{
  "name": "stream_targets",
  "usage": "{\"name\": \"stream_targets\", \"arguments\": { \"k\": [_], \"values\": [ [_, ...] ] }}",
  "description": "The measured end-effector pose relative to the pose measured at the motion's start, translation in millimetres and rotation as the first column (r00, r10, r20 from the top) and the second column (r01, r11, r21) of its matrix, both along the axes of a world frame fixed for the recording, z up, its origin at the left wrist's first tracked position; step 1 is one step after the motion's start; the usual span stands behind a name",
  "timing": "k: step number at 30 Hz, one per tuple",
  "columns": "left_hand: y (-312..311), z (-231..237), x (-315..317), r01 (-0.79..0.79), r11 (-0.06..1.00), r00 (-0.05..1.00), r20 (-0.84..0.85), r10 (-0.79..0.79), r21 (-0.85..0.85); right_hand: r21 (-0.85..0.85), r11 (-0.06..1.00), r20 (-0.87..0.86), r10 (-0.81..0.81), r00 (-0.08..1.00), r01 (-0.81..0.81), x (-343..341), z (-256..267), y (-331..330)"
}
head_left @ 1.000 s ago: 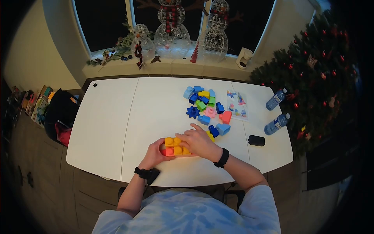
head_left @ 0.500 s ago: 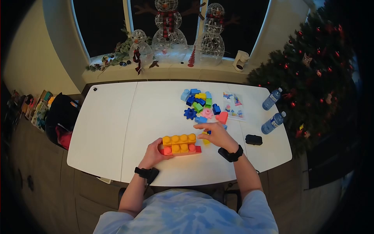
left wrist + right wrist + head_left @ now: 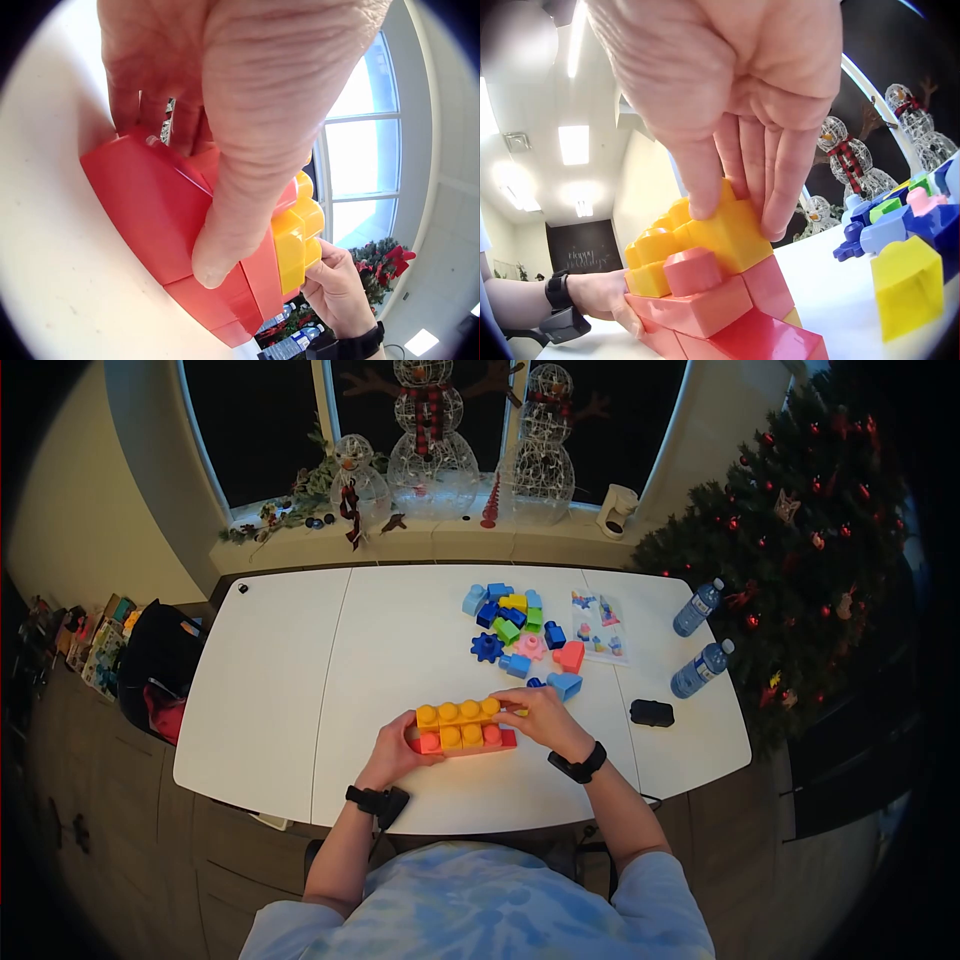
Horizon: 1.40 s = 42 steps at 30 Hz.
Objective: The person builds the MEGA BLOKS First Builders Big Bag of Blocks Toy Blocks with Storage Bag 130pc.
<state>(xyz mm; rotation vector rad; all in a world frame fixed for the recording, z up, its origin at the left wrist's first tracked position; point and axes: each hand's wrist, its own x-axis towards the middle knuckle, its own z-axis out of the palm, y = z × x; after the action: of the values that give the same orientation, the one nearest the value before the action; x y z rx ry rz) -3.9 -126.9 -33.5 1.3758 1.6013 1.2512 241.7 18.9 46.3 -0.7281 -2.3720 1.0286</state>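
A block build with a red and pink base [image 3: 508, 740] and yellow studded blocks [image 3: 458, 714] on top stands near the table's front. My left hand [image 3: 392, 752] grips its left end; in the left wrist view the thumb [image 3: 232, 240] lies along the red side [image 3: 142, 202]. At the other end, my right hand [image 3: 548, 718] pinches the rear yellow row. The right wrist view shows thumb and fingers on either side of that end yellow block [image 3: 739, 236]. Beside it, a pink stud [image 3: 692, 271] is uncovered. A loose yellow block [image 3: 907, 285] lies right of the build.
Behind the build is a pile of loose blocks, including a blue gear-shaped piece [image 3: 487, 648], a pink one [image 3: 530, 647] and a red block [image 3: 569, 656]. A picture sheet [image 3: 603, 628], two water bottles [image 3: 697, 608] and a black case [image 3: 652, 713] are at the right.
My right hand lifted off the top of the build toward the right, then came back to the right end of the rear yellow row. My left hand has kept its grip.
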Motion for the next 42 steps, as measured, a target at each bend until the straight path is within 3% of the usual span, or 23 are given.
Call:
{"name": "stream_targets", "arguments": {
  "k": [3, 7, 9, 10, 12, 13, 15, 16, 17, 19, 21, 26, 28, 29, 32, 33, 35, 36, 38, 42],
  "values": [
    [1, 0, -2, 0.021, 0.999, 1.000, -0.021, -0.021, -0.028, -0.058, 0.998, -0.024, -0.002, 1.000, 0.000, -1, -3, 0],
    [1, 2, -2, 0.026, 0.996, 0.998, -0.062, -0.032, -0.090, -0.008, 1.000, 0.005, 0.012, 1.000, -0.012, 0, -4, 5],
    [0, 4, 0, 0.031, 0.996, 0.999, -0.037, -0.034, -0.086, 0.191, 0.982, 0.026, -0.014, 1.000, 0.009, 5, -4, 19],
    [1, 6, 0, 0.032, 0.996, 0.999, -0.006, -0.033, -0.085, 0.197, 0.980, 0.024, -0.016, 1.000, 0.011, 9, -2, 31],
    [1, 7, 1, 0.037, 0.997, 0.999, -0.016, -0.038, -0.065, 0.063, 0.974, -0.261, -0.192, 0.946, 0.215, 19, 5, 57],
    [0, 6, 1, 0.041, 0.998, 0.999, -0.026, -0.042, -0.052, 0.065, 0.975, -0.258, -0.190, 0.947, 0.214, 25, 11, 60],
    [-1, 7, 1, 0.036, 0.998, 0.999, -0.009, -0.037, -0.052, 0.203, 0.941, 0.200, -0.310, 0.930, 0.271, 34, 26, 59],
    [0, 8, 1, 0.032, 0.998, 0.999, 0.006, -0.032, -0.049, 0.281, 0.936, 0.273, -0.290, 0.917, 0.212, 35, 18, 52],
    [1, 8, 2, 0.032, 0.999, 0.999, 0.006, -0.032, -0.043, 0.286, 0.934, 0.272, -0.292, 0.917, 0.212, 34, 3, 45],
    [1, 5, 4, 0.027, 0.999, 0.991, 0.133, -0.030, 0.024, 0.467, 0.880, 0.331, -0.268, 0.905, 0.089, 30, -26, 28],
    [2, 11, 4, 0.016, 0.998, 0.991, 0.135, -0.025, 0.065, 0.470, 0.877, 0.375, -0.302, 0.876, 0.101, 21, -37, 12],
    [-1, 17, 4, 0.000, 0.993, 1.000, 0.024, -0.003, 0.120, 0.460, 0.870, 0.420, -0.388, 0.820, 0.176, 11, -53, 7],
    [-2, 18, 4, -0.007, 0.999, 1.000, -0.006, 0.007, 0.051, 0.500, 0.850, 0.387, -0.392, 0.835, 0.167, 13, -58, 19],
    [-2, 18, 4, -0.015, 0.999, 1.000, -0.008, 0.015, 0.051, 0.500, 0.851, 0.385, -0.385, 0.839, 0.161, 9, -44, 18],
    [-1, 16, 3, -0.016, 1.000, 0.999, 0.033, 0.015, 0.020, 0.196, 0.933, 0.026, -0.311, 0.950, 0.300, -2, 19, 17],
    [0, 16, 2, -0.005, 1.000, 1.000, 0.024, 0.005, 0.020, 0.193, 0.935, 0.027, -0.308, 0.951, 0.298, -9, 33, 13],
    [1, 15, 3, 0.014, 1.000, 1.000, 0.012, -0.014, 0.019, -0.048, 0.997, -0.256, -0.075, 0.964, 0.065, -26, 50, 2],
    [2, 13, 3, 0.016, 1.000, 0.999, 0.043, -0.017, 0.024, -0.049, 0.996, -0.258, -0.082, 0.963, 0.072, -35, 52, -5],
    [3, 14, 4, 0.021, 0.999, 0.997, 0.074, -0.024, 0.030, -0.008, 0.987, -0.264, 0.154, 0.952, -0.162, -56, 54, -18],
    [1, 14, 4, 0.018, 1.000, 0.997, 0.079, -0.019, 0.012, 0.078, 0.969, -0.101, 0.243, 0.965, -0.236, -82, 39, -27]
  ]
}}
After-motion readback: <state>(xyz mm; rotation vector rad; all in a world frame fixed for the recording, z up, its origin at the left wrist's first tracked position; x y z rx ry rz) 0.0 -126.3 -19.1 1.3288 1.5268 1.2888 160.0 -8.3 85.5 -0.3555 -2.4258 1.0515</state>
